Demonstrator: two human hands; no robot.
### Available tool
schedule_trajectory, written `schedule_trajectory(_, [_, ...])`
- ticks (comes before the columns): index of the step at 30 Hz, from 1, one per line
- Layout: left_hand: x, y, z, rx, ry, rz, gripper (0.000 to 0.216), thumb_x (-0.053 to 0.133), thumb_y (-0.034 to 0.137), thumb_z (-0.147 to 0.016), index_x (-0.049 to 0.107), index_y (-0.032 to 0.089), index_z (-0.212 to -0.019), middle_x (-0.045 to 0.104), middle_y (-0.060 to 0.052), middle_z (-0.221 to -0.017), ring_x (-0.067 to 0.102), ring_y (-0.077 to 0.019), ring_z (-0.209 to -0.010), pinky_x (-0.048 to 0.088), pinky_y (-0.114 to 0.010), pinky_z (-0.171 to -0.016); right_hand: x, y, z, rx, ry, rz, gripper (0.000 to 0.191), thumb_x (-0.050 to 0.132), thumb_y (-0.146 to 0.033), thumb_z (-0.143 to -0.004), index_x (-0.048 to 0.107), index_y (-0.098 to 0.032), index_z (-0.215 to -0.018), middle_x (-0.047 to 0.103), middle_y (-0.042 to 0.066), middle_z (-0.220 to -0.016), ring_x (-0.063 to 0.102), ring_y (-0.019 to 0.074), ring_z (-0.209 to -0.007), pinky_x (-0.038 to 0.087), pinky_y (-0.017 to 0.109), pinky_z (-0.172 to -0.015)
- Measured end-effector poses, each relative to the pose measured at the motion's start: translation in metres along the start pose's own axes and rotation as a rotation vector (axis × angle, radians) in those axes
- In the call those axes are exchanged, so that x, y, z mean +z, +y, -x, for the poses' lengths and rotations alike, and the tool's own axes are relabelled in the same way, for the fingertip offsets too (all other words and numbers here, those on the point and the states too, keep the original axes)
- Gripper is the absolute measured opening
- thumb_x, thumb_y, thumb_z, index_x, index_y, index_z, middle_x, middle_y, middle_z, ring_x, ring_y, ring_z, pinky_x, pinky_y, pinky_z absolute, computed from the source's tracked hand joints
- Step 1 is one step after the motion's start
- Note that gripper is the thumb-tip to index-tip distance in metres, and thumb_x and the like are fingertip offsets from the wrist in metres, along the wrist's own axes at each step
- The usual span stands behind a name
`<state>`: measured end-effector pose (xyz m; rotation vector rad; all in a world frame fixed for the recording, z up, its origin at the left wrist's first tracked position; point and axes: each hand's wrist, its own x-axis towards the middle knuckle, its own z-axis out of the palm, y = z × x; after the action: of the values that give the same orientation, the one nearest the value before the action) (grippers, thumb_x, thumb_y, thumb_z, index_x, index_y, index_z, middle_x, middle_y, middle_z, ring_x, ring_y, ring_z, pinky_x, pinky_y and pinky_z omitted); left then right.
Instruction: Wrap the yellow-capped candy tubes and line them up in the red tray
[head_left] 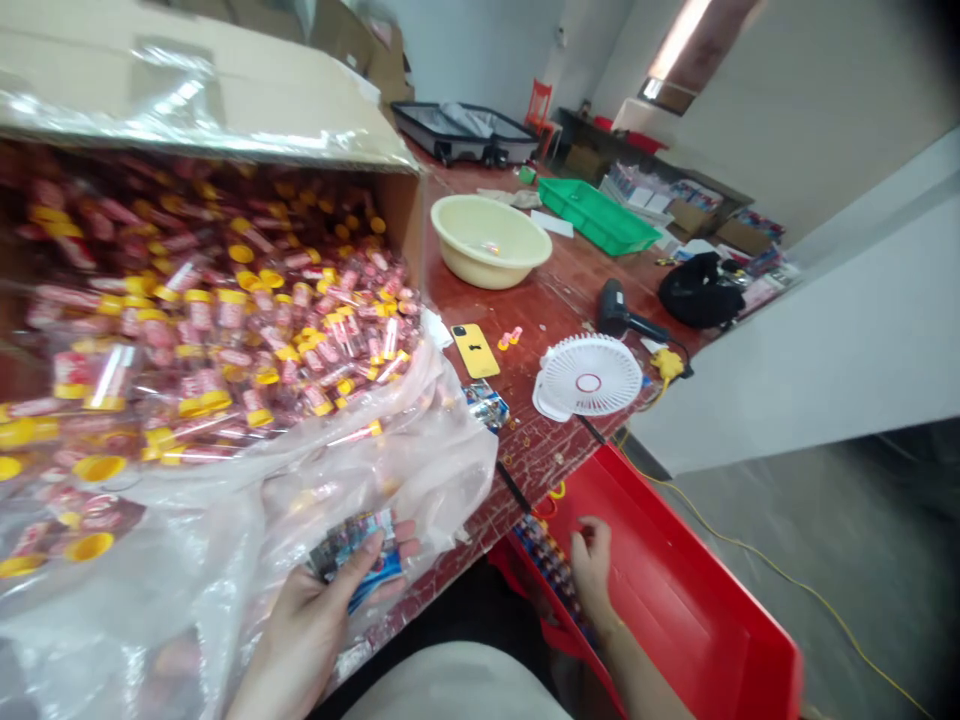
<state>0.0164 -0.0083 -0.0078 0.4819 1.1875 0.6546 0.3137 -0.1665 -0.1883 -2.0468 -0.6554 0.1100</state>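
My left hand [322, 610] holds a small fan of glossy printed cards [367, 550], the thumb pressed on top and fingertips showing past the far side. It hovers over the clear plastic liner [442, 460] at the table edge. My right hand [594, 565] is over the long red tray [675, 560], its fingers curled in; whatever they may hold is too blurred to make out. Beside that hand, a row of small colourful items [551, 560] lines the tray's left side. To the left, a cardboard box [202, 95] is full of clear tubes with yellow caps [232, 310].
On the red table [517, 300] are a cream basin [491, 240], a yellow phone [475, 350], loose capped tubes [510, 339], a white fan [589, 375], a black scanner-like device [626, 315] and a green tray [596, 215]. An open suitcase [465, 135] lies behind. A yellow cable [780, 570] crosses the floor.
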Motion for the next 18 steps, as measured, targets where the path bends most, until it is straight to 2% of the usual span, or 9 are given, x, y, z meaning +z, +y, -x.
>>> schedule_trajectory(2, [-0.004, 0.003, 0.001, 0.013, 0.016, -0.010, 0.038, 0.081, 0.034, -0.059, 0.072, 0.015, -0.090, 0.077, -0.009, -0.086, 0.071, -0.0283, -0.084, 0.059, -0.031, -0.065, -0.008, -0.041, -0.006, -0.132, -0.048, -0.080, 0.014, 0.053, -0.028, -0.071, 0.047, -0.020, -0.082, 0.049, 0.004, -0.090, 0.050, 0.0202, -0.085, 0.042, 0.036, -0.077])
schedule_trajectory(4, [-0.009, 0.005, 0.002, 0.041, 0.010, -0.015, 0.036, 0.079, 0.037, -0.061, 0.072, 0.014, -0.087, 0.077, -0.010, -0.085, 0.071, -0.0280, -0.082, 0.058, -0.031, -0.066, 0.003, -0.096, -0.014, -0.337, -0.135, -0.180, 0.013, 0.056, -0.021, -0.072, 0.048, -0.021, -0.083, 0.051, 0.004, -0.093, 0.052, 0.0199, -0.089, 0.042, 0.035, -0.079])
schedule_trajectory(6, [-0.013, 0.008, 0.002, 0.056, -0.003, -0.014, 0.036, 0.077, 0.039, -0.064, 0.071, 0.014, -0.089, 0.077, -0.011, -0.084, 0.071, -0.0281, -0.081, 0.058, -0.032, -0.064, 0.035, -0.156, -0.022, -0.538, -0.268, -0.239, 0.012, 0.054, -0.015, -0.076, 0.050, -0.021, -0.086, 0.054, 0.005, -0.090, 0.054, 0.0193, -0.086, 0.043, 0.033, -0.076])
schedule_trajectory(8, [-0.017, 0.009, 0.002, 0.063, -0.009, -0.007, 0.037, 0.075, 0.039, -0.066, 0.071, 0.014, -0.092, 0.077, -0.011, -0.086, 0.071, -0.0278, -0.082, 0.057, -0.031, -0.063, 0.081, -0.212, -0.025, -0.628, -0.479, -0.201, 0.014, 0.051, -0.014, -0.080, 0.053, -0.020, -0.093, 0.058, 0.007, -0.093, 0.055, 0.0203, -0.089, 0.044, 0.034, -0.077])
schedule_trajectory(10, [-0.021, 0.009, 0.002, 0.083, -0.007, -0.002, 0.036, 0.074, 0.039, -0.067, 0.071, 0.014, -0.093, 0.077, -0.012, -0.089, 0.071, -0.0271, -0.083, 0.057, -0.030, -0.063, 0.128, -0.253, -0.023, -0.705, -0.700, -0.154, 0.014, 0.053, -0.014, -0.080, 0.056, -0.020, -0.092, 0.061, 0.006, -0.092, 0.056, 0.0209, -0.091, 0.043, 0.034, -0.082])
schedule_trajectory(12, [-0.025, 0.009, 0.002, 0.103, 0.002, 0.004, 0.034, 0.075, 0.037, -0.067, 0.071, 0.014, -0.092, 0.077, -0.012, -0.090, 0.071, -0.0258, -0.082, 0.055, -0.028, -0.062, 0.163, -0.275, -0.017, -0.749, -0.823, -0.129, 0.012, 0.059, -0.014, -0.077, 0.058, -0.019, -0.088, 0.062, 0.004, -0.088, 0.056, 0.0221, -0.090, 0.042, 0.036, -0.084])
schedule_trajectory(14, [-0.029, 0.009, 0.003, 0.111, 0.018, 0.017, 0.032, 0.077, 0.036, -0.065, 0.072, 0.014, -0.088, 0.077, -0.012, -0.086, 0.071, -0.0242, -0.078, 0.054, -0.027, -0.060, 0.181, -0.283, -0.011, -0.766, -0.881, -0.117, 0.013, 0.065, -0.014, -0.073, 0.060, -0.018, -0.085, 0.061, 0.005, -0.085, 0.055, 0.0245, -0.090, 0.041, 0.040, -0.086])
schedule_trajectory(16, [-0.033, 0.008, 0.003, 0.114, 0.033, 0.030, 0.030, 0.079, 0.034, -0.062, 0.073, 0.014, -0.083, 0.077, -0.012, -0.081, 0.071, -0.0231, -0.076, 0.052, -0.025, -0.059, 0.184, -0.284, -0.009, -0.773, -0.933, -0.112, 0.015, 0.067, -0.011, -0.070, 0.062, -0.017, -0.083, 0.061, 0.006, -0.086, 0.053, 0.0269, -0.092, 0.038, 0.045, -0.088])
schedule_trajectory(18, [-0.036, 0.007, 0.002, 0.113, 0.042, 0.037, 0.028, 0.081, 0.033, -0.059, 0.074, 0.013, -0.077, 0.076, -0.011, -0.075, 0.070, -0.0215, -0.073, 0.051, -0.023, -0.057, 0.176, -0.285, -0.009, -0.776, -0.985, -0.130, 0.016, 0.068, -0.010, -0.069, 0.064, -0.017, -0.083, 0.062, 0.007, -0.089, 0.053, 0.0271, -0.095, 0.037, 0.047, -0.090])
